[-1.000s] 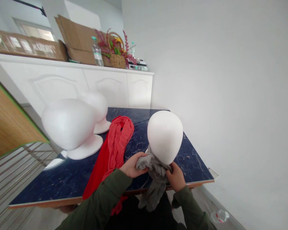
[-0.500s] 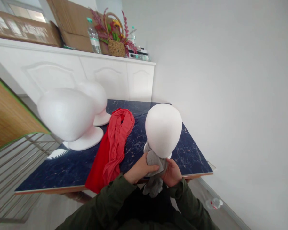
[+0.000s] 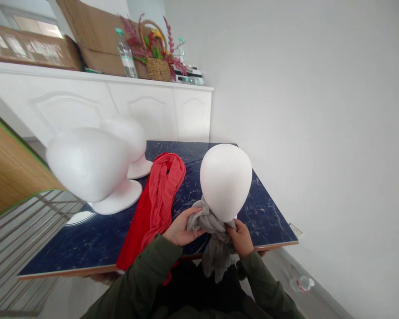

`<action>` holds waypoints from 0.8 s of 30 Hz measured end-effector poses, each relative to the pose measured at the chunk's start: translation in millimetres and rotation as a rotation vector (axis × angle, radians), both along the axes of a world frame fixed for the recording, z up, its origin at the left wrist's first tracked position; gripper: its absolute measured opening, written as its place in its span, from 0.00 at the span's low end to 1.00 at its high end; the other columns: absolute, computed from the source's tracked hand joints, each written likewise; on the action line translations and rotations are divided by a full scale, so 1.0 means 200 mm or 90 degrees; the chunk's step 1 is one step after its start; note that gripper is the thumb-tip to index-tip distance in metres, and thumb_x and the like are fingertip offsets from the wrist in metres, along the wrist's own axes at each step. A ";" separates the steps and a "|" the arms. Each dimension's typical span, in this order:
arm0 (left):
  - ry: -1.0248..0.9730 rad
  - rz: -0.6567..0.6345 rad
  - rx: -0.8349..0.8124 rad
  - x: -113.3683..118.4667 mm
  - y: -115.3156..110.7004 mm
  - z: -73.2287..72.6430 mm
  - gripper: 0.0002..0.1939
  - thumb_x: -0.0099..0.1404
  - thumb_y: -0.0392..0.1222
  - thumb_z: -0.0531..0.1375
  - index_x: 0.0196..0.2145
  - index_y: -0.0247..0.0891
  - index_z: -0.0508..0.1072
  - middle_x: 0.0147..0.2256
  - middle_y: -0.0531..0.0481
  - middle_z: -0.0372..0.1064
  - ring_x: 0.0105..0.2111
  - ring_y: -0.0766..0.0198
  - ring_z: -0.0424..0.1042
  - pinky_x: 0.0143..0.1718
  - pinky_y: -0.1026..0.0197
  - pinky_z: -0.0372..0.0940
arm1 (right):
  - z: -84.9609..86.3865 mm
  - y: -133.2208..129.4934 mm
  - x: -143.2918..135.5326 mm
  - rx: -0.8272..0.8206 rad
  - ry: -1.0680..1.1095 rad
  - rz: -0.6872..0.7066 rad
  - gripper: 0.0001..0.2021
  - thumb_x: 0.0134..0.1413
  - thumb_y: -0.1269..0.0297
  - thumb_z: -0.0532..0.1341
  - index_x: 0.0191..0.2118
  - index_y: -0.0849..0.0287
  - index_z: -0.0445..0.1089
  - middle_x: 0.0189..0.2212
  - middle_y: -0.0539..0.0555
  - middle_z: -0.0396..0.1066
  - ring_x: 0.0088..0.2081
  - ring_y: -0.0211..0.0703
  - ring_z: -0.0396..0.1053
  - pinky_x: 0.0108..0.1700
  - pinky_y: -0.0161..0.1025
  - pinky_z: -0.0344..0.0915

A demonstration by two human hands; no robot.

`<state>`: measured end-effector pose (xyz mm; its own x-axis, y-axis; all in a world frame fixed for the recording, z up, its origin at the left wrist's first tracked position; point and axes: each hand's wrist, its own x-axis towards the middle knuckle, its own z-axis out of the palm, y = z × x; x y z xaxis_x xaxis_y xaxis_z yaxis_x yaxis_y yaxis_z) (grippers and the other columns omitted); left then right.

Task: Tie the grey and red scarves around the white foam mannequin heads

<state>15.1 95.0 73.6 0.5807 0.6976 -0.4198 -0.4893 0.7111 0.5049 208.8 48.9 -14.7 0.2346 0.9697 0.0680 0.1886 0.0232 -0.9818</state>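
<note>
So I'm watching through the head cam, going left to right. Over by the tabletop's (image 3: 86,248) left edge two white foam heads are standing on their bases, the big one (image 3: 86,165) closer to me and a smaller one (image 3: 126,135) behind it toward the far edge. Next to them a red scarf (image 3: 159,199) is lying stretched from the middle of the tabletop toward the near edge, with its tail dropping over that edge.

Now the bit that matters. The left hand (image 3: 179,230) is closing its fingers around a bunched fold of the grey scarf (image 3: 213,235), gripping it just left of the neck of the third foam head (image 3: 225,179), which is standing near the near right corner. The grey scarf is sitting wrapped at that neck, touching it, and its loose end is hanging straight down past the near edge, so its long axis is running roughly vertical between my two hands. The right hand (image 3: 241,237) is curled shut on the same cloth on the right side of the neck, thumb on top. Both hands are about equally close; they're flanking the neck with the scarf bridging them, pinched at both ends.
</note>
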 end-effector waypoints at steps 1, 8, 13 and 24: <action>-0.020 0.006 -0.023 -0.01 -0.01 0.00 0.06 0.60 0.33 0.53 0.34 0.32 0.70 0.26 0.48 0.74 0.27 0.64 0.75 0.31 0.63 0.71 | 0.00 0.00 0.00 0.004 -0.020 -0.010 0.11 0.45 0.58 0.58 0.32 0.61 0.71 0.27 0.52 0.73 0.32 0.44 0.67 0.36 0.38 0.63; -0.099 0.020 -0.068 -0.12 -0.07 0.03 0.10 0.63 0.35 0.50 0.36 0.29 0.69 0.26 0.46 0.75 0.28 0.64 0.75 0.33 0.63 0.71 | 0.03 -0.01 -0.02 0.009 -0.069 -0.067 0.11 0.44 0.60 0.58 0.31 0.62 0.71 0.26 0.52 0.72 0.30 0.43 0.67 0.34 0.36 0.62; 0.034 -0.134 0.063 -0.19 -0.13 0.05 0.22 0.55 0.31 0.58 0.48 0.29 0.66 0.35 0.41 0.75 0.38 0.55 0.74 0.44 0.55 0.67 | 0.04 -0.02 -0.01 0.004 -0.175 -0.084 0.09 0.45 0.63 0.56 0.27 0.60 0.71 0.24 0.53 0.71 0.29 0.44 0.66 0.32 0.37 0.59; -0.037 0.178 0.083 -0.30 -0.12 0.06 0.17 0.62 0.42 0.52 0.49 0.37 0.66 0.31 0.49 0.74 0.33 0.62 0.74 0.42 0.58 0.67 | 0.03 0.00 -0.01 0.094 -0.446 -0.047 0.05 0.41 0.66 0.60 0.19 0.56 0.65 0.28 0.56 0.65 0.35 0.49 0.62 0.40 0.44 0.58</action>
